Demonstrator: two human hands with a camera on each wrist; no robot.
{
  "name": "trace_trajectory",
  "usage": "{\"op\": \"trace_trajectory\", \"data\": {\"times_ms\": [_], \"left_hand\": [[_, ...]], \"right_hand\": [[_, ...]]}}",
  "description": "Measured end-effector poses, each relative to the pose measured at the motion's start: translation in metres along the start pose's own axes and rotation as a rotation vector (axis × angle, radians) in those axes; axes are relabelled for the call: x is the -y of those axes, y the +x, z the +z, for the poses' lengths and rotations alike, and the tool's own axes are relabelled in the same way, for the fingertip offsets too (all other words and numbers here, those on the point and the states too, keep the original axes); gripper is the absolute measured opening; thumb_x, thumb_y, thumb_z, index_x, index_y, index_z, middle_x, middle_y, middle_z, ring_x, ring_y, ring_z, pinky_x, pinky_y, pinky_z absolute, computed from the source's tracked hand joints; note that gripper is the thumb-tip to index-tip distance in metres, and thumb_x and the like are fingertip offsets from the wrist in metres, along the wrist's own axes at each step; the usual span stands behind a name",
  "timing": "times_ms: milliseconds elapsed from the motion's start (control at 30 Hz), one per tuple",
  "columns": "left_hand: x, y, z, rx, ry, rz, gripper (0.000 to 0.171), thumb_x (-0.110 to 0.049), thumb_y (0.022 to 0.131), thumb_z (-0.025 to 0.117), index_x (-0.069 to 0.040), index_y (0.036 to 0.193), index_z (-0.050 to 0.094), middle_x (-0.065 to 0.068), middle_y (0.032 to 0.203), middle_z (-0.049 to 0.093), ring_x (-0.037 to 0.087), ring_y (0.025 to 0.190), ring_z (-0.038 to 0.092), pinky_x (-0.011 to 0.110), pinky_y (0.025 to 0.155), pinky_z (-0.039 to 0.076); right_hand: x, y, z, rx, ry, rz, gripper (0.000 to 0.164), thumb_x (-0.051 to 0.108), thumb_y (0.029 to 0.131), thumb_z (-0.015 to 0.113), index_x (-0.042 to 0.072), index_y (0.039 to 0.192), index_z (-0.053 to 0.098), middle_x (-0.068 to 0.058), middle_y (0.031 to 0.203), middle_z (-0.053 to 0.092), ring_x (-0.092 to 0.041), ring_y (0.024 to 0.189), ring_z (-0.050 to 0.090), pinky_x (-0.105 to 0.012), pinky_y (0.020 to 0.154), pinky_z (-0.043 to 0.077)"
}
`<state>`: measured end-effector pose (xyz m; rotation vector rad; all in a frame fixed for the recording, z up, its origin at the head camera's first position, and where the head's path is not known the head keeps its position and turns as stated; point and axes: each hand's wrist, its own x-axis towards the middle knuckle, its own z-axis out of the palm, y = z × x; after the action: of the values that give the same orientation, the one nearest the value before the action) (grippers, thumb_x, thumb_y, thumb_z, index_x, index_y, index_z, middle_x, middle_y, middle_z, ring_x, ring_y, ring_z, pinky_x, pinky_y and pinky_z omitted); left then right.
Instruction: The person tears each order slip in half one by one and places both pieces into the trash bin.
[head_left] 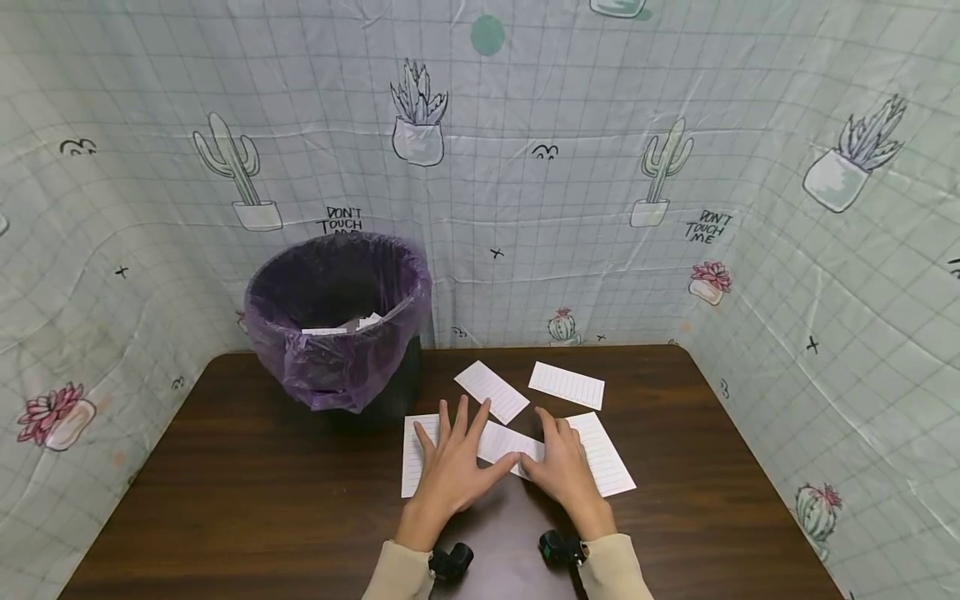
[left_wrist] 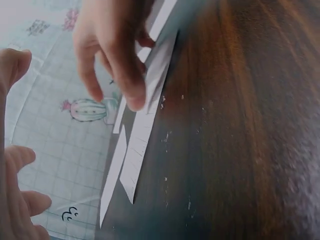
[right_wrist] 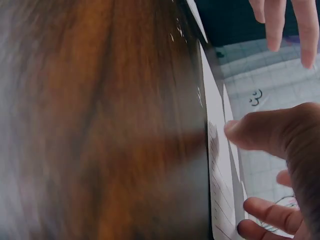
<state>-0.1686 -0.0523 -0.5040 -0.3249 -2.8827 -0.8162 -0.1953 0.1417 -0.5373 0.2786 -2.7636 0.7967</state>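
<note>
My left hand (head_left: 453, 471) hovers with fingers spread over a lined white paper slip (head_left: 412, 467), partly covering it. Between the hands lies a slanted middle slip (head_left: 501, 442). Over its right end is my right hand (head_left: 564, 468), fingers loosely bent and thumb apart from them, gripping nothing. The right wrist view shows that thumb (right_wrist: 260, 131) overlapping the slips' edges. Beside the right hand, a wider-looking lined slip (head_left: 609, 458) is partly covered by its fingers. Farther back lie two more lined slips, one left (head_left: 491, 390) and one right (head_left: 567, 385).
A dark bin (head_left: 401, 387) with a purple liner (head_left: 337, 367) stands at the table's back left, white paper pieces (head_left: 324, 331) visible inside. Patterned cloth (head_left: 495, 192) hangs behind and along both sides of the brown wooden table (head_left: 262, 500).
</note>
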Motion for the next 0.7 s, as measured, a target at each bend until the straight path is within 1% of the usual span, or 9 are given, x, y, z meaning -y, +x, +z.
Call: {"op": "trace_trajectory", "data": {"times_ms": [133, 300, 433, 500, 600, 700], "left_hand": [[0.002, 0.004, 0.001, -0.021, -0.042, 0.016, 0.09, -0.073, 0.09, 0.057, -0.027, 0.163, 0.032, 0.021, 0.167, 0.029, 0.053, 0.154, 0.015, 0.084, 0.11, 0.012], [0.006, 0.003, 0.0, -0.026, -0.1, -0.013, 0.088, -0.066, 0.09, 0.063, -0.026, 0.162, 0.033, 0.02, 0.167, 0.03, 0.051, 0.154, 0.017, 0.081, 0.112, 0.017], [0.01, 0.001, 0.001, -0.014, -0.122, -0.027, 0.088, -0.068, 0.091, 0.061, -0.027, 0.163, 0.032, 0.019, 0.167, 0.03, 0.05, 0.155, 0.017, 0.08, 0.112, 0.02], [0.012, 0.001, 0.0, -0.015, -0.131, -0.032, 0.088, -0.069, 0.091, 0.06, -0.026, 0.163, 0.032, 0.019, 0.167, 0.03, 0.05, 0.155, 0.018, 0.08, 0.112, 0.021], [0.014, 0.0, -0.001, -0.028, -0.154, -0.034, 0.089, -0.068, 0.091, 0.061, -0.024, 0.162, 0.033, 0.019, 0.166, 0.032, 0.051, 0.154, 0.019, 0.081, 0.111, 0.021], [0.016, 0.0, -0.003, -0.026, -0.18, -0.037, 0.089, -0.066, 0.091, 0.062, -0.025, 0.163, 0.032, 0.019, 0.166, 0.031, 0.05, 0.155, 0.018, 0.08, 0.112, 0.02]], "right_hand": [[0.001, -0.001, 0.005, -0.012, 0.001, 0.017, 0.071, 0.023, 0.078, 0.089, 0.0, 0.137, 0.058, -0.024, 0.115, 0.064, -0.04, 0.1, 0.059, -0.054, 0.084, 0.05], [0.004, -0.001, 0.007, -0.001, 0.019, 0.01, 0.059, 0.022, 0.078, 0.09, 0.0, 0.126, 0.065, -0.022, 0.112, 0.064, -0.04, 0.099, 0.058, -0.053, 0.085, 0.05], [0.004, -0.002, 0.004, 0.032, 0.044, 0.03, 0.056, 0.022, 0.074, 0.093, -0.001, 0.119, 0.068, -0.022, 0.108, 0.063, -0.04, 0.098, 0.06, -0.053, 0.086, 0.051], [0.004, -0.001, 0.002, 0.062, 0.063, 0.047, 0.055, 0.023, 0.074, 0.094, -0.001, 0.116, 0.069, -0.02, 0.105, 0.063, -0.036, 0.094, 0.061, -0.051, 0.084, 0.052], [0.004, 0.003, 0.0, 0.109, 0.089, 0.065, 0.053, 0.025, 0.073, 0.094, -0.002, 0.111, 0.069, -0.015, 0.097, 0.064, -0.027, 0.085, 0.06, -0.046, 0.077, 0.052], [0.004, 0.007, -0.002, 0.149, 0.113, 0.089, 0.047, 0.024, 0.073, 0.094, 0.0, 0.104, 0.07, -0.009, 0.088, 0.066, -0.021, 0.077, 0.057, -0.042, 0.072, 0.051]]}}
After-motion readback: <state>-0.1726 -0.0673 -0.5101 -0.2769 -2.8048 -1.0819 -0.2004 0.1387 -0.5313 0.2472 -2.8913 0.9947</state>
